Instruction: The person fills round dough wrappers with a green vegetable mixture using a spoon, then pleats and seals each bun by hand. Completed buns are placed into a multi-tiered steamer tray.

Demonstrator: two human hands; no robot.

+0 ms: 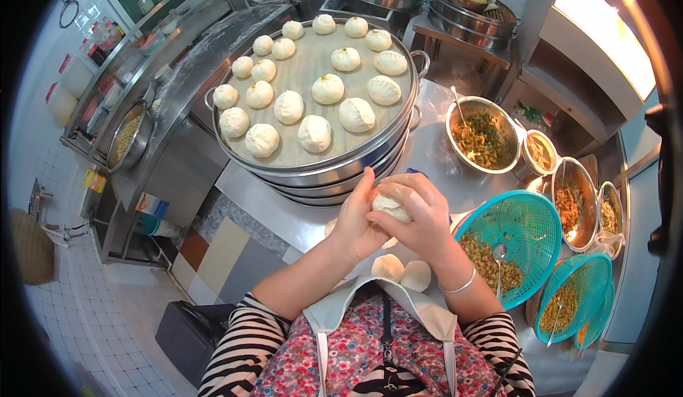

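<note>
A white dough bun (pixel 391 208) is cupped between my two hands, above the front side of the steamer. My left hand (pixel 356 213) supports it from the left with the thumb raised. From the right, my right hand (pixel 419 205) curls its fingers over the top of the dough. Much of the bun is hidden by the fingers. Below my wrists, round dough wrappers (pixel 388 268) lie near the apron's edge. Just beyond my hands stands a stacked metal steamer (pixel 315 170), its lined top tier bearing several shaped buns (pixel 314 133), some round and some oval.
On the metal table (pixel 427 146), to the right, stand a steel bowl of chopped filling (pixel 483 133), smaller filling bowls (pixel 573 205) and teal plastic baskets (pixel 525 221) with spoons. More steamer tiers (pixel 469 23) stand at the back. A floury counter (pixel 213 50) runs along the left.
</note>
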